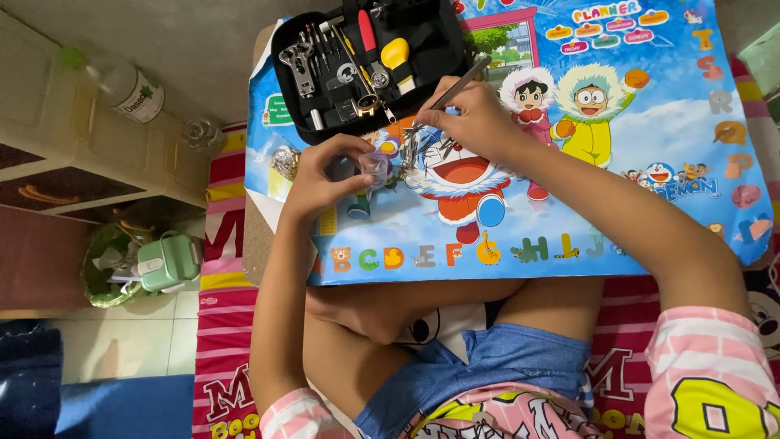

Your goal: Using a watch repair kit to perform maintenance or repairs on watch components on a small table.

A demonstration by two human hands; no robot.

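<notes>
Over the low desk (pixel 569 244) with its bright cartoon-printed top, both hands are working close together, just below the open black zip-up tool case (pixel 370 65) that lies at the desk's far edge. The left hand (pixel 325 175) curls its grip around a small clear plastic container (pixel 374 167), thumb and fingers pressed in on its sides, holding it just below the case's near rim. The right hand (pixel 475 118) sits to the right of that container, its grip pinched tight on a slim dark metal rod-like tool (pixel 459 85). That tool's long axis runs on a slant: the free upper end rises up and to the right toward the case's right corner, while the working end points down and to the left, toward a small cluster of shiny metal pieces (pixel 414 150) lying on the desk. Those pieces lie just to the right of the clear container, between the two hands and touching or nearly touching the right fingertips; I can't quite tell which. So the right hand is the nearer one to the metal pieces, with the container just beside them on the left. Inside the case, a yellow-handled tool (pixel 396 55) and a red-handled one (pixel 367 31) stay in their slots, well clear of both hands.
</notes>
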